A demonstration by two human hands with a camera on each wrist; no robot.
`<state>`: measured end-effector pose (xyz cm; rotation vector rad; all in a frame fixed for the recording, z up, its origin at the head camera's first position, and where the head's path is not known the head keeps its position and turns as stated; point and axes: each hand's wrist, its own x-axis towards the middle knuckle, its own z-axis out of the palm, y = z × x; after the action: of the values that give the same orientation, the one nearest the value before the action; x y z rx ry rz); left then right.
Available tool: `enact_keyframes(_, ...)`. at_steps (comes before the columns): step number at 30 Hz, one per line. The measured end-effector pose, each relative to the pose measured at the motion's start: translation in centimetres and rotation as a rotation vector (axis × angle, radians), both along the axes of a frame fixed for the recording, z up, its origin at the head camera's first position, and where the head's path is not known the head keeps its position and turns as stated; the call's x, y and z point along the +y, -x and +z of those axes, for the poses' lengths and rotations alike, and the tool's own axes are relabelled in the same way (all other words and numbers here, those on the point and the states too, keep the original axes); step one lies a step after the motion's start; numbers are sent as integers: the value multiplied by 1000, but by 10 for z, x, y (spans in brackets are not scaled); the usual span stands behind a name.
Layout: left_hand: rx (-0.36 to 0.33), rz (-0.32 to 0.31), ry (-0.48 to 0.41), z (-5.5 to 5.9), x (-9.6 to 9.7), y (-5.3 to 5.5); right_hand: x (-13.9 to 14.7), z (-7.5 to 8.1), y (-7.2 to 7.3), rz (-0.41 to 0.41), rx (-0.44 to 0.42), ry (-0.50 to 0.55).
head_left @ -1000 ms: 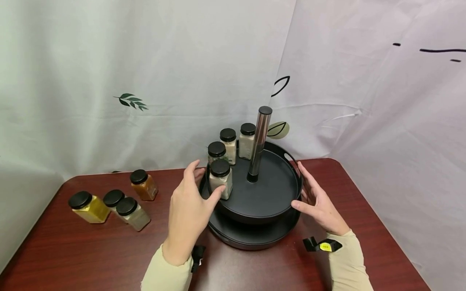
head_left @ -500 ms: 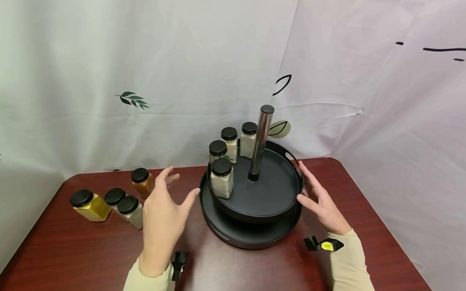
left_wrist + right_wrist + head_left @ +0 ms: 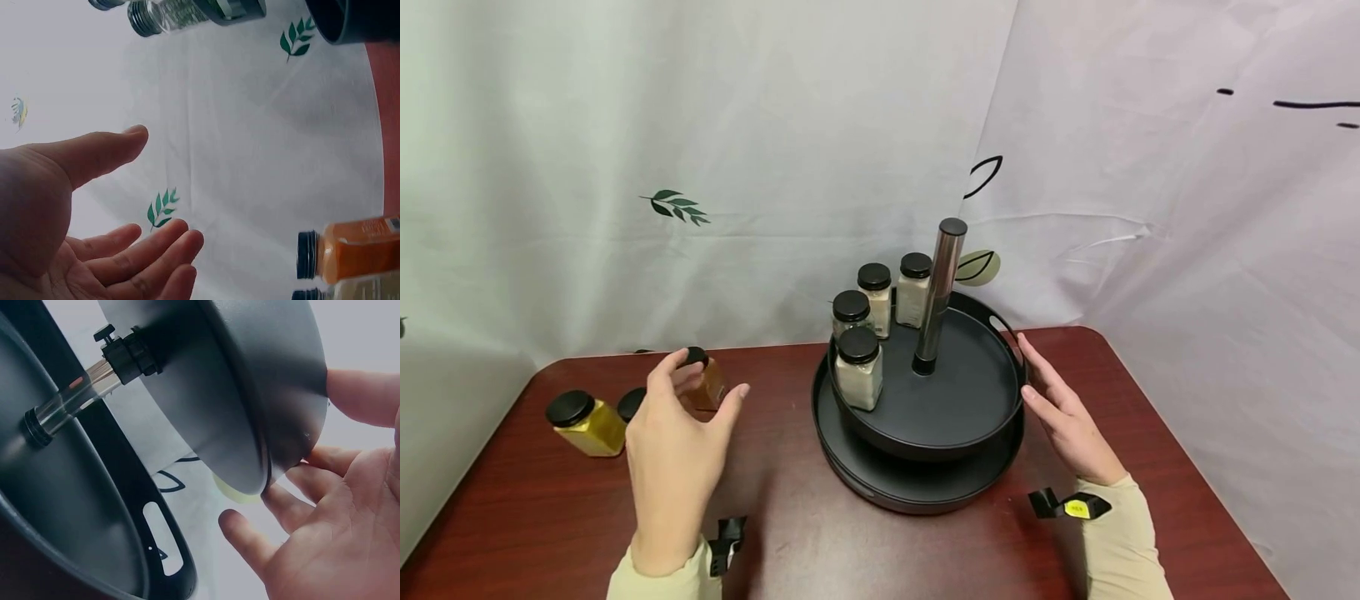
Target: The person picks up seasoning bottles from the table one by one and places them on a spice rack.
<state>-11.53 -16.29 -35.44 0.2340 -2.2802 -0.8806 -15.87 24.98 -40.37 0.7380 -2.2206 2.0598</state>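
My left hand (image 3: 677,458) is raised over the left part of the table, thumb and fingers spread with nothing between them. Behind its fingers stands a jar of orange spice (image 3: 709,387), partly covered; a yellow spice jar (image 3: 593,427) and a black-lidded jar (image 3: 631,403) are to its left. My right hand (image 3: 1070,421) rests its fingers on the right side of the upper tier (image 3: 955,408) of a black two-tier turntable. In the right wrist view, the fingertips (image 3: 281,500) meet that tier's outer wall. Several pale spice jars, one in front (image 3: 860,375), stand along the tier's left side.
A metal post (image 3: 938,292) rises from the middle of the upper tier. The wider lower tier (image 3: 917,492) sits under it on the reddish wooden table (image 3: 820,554). A white printed curtain (image 3: 775,167) hangs right behind the table.
My left hand has left the front pale jar on the upper tier and moved left, over to the loose jars. The right hand stays at the tier's edge, its thumb shifted slightly outward.
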Motion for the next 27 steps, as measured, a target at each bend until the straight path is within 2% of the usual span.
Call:
enact_keyframes(10,-156,110,-36,-3,-16,0,4,-1,-1,19,20,14)
enact_keyframes(18,-332,146,-27,-10,-27,-2,6,-2,-2,20,52,29)
enact_keyframes(27,-392,167,-23,-13,-34,-2,5,0,-3,31,28,33)
